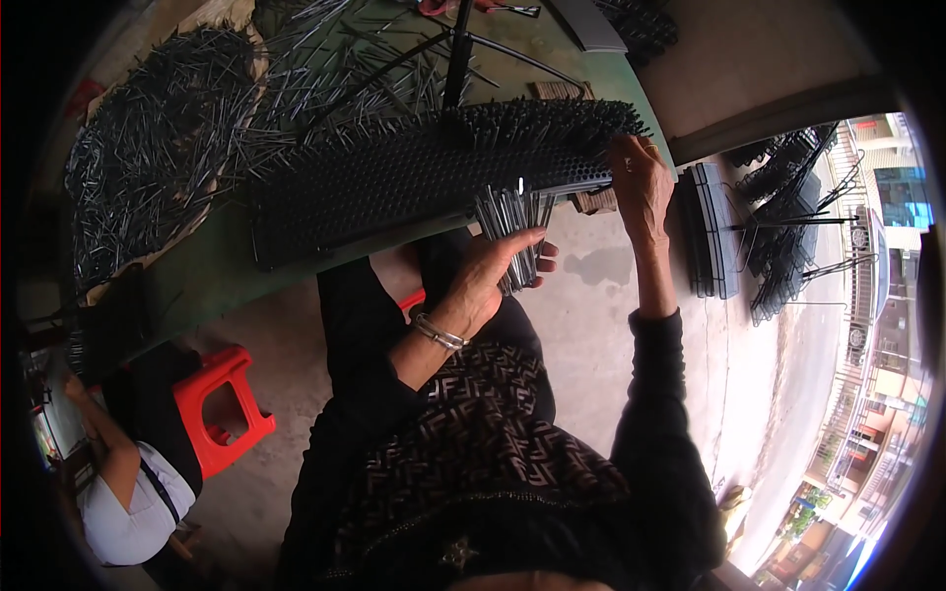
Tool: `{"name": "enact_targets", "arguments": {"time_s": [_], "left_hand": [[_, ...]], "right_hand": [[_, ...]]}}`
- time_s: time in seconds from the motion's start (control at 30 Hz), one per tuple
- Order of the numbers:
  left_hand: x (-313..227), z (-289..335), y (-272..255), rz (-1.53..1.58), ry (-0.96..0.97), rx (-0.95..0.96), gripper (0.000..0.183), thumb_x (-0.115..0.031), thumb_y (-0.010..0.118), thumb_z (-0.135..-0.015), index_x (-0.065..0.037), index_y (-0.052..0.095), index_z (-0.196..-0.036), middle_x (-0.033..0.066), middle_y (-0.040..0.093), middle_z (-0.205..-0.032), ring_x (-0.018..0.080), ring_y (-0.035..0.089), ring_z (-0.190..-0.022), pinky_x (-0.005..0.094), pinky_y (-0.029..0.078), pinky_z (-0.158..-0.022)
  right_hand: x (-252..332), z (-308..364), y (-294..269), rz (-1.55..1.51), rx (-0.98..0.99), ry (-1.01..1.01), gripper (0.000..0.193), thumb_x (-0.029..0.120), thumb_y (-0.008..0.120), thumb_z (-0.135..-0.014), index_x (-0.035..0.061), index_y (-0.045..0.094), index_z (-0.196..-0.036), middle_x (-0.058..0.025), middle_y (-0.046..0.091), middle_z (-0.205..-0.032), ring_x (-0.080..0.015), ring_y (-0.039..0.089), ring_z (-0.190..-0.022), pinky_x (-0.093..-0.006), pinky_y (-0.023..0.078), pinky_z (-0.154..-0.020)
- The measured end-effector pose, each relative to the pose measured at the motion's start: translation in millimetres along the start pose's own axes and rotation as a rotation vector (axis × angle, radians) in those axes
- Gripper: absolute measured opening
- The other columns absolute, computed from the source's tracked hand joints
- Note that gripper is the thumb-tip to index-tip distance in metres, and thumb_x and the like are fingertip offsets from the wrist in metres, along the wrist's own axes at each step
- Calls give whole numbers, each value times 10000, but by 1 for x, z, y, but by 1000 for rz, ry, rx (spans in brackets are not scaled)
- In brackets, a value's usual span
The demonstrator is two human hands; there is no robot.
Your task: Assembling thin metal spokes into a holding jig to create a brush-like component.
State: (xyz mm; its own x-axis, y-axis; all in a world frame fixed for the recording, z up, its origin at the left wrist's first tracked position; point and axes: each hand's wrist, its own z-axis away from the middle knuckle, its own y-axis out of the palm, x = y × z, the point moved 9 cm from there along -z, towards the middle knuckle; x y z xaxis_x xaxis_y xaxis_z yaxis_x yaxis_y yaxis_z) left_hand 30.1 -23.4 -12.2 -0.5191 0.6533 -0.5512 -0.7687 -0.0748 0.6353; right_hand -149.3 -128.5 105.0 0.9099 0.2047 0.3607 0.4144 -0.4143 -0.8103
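Your left fingers point(522, 239) grip bundled thin rods point(505, 217); your right fingers point(627, 153) curl at the perforated panel point(365, 202), their hold unclear.

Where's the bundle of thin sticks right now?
The bundle of thin sticks is in the left hand, slightly above and right of centre in the head view, by the near edge of the perforated black panel.

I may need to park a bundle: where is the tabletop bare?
Bare green table shows in front, between the rod heap and perforated black panel, and farther back, between the right leg of the black stand and the grey sheet. Loose rods crowd the back left.
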Motion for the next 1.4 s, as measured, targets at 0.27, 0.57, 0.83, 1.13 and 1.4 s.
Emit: {"name": "enact_targets", "arguments": {"time_s": [0.27, 0.57, 0.83, 1.13, 1.4], "left_hand": [[-1, 0, 3, -18, -2, 33, 275, -227, 687, -872, -37, 629, -1063, 112, 711, -921, 206, 699, -805, 304, 532, -644], [2, 1, 4, -60, 0, 24, 272, -221, 689, -868, -34, 633, -1058, 112, 720, -921, 209, 708, -817, 296, 530, -627], [-1, 6, 3, -94, 9, 4, 271, -225, 698, -859, -37, 651, -1047, 112, 723, -913, 203, 711, -785, 281, 519, -614], [6, -2, -1, -27, 7, -5, 266, -245, 692, -871, -58, 644, -1054, 114, 713, -987, 249, 713, -851, 334, 547, -661], [2, -5, 6, 66, 5, 48, 241, -232, 678, -887, -55, 624, -1041, 147, 695, -989, 280, 704, -880, 386, 586, -707]], "right_hand": [[12, -3, -1, 267, -72, -96, 166, 234, 640, -906, 192, 747, -1025, -65, 616, -914, -254, 603, -894, -373, 478, -755], [3, -7, 15, 339, 16, -74, 186, 292, 641, -907, 204, 744, -1034, -97, 626, -910, -287, 591, -938, -398, 480, -783], [27, 40, 18, -468, 451, 232, 248, 197, 621, -936, 16, 675, -1099, -53, 651, -807, -122, 620, -747, -273, 498, -661], [16, 57, 2, -719, 281, 404, 126, 76, 594, -896, -42, 614, -936, -98, 674, -745, -139, 658, -682, -269, 520, -627], [-22, 21, -33, -174, -209, 216, 150, 165, 585, -943, 23, 610, -986, -98, 703, -789, -162, 691, -727, -284, 522, -690]]}}
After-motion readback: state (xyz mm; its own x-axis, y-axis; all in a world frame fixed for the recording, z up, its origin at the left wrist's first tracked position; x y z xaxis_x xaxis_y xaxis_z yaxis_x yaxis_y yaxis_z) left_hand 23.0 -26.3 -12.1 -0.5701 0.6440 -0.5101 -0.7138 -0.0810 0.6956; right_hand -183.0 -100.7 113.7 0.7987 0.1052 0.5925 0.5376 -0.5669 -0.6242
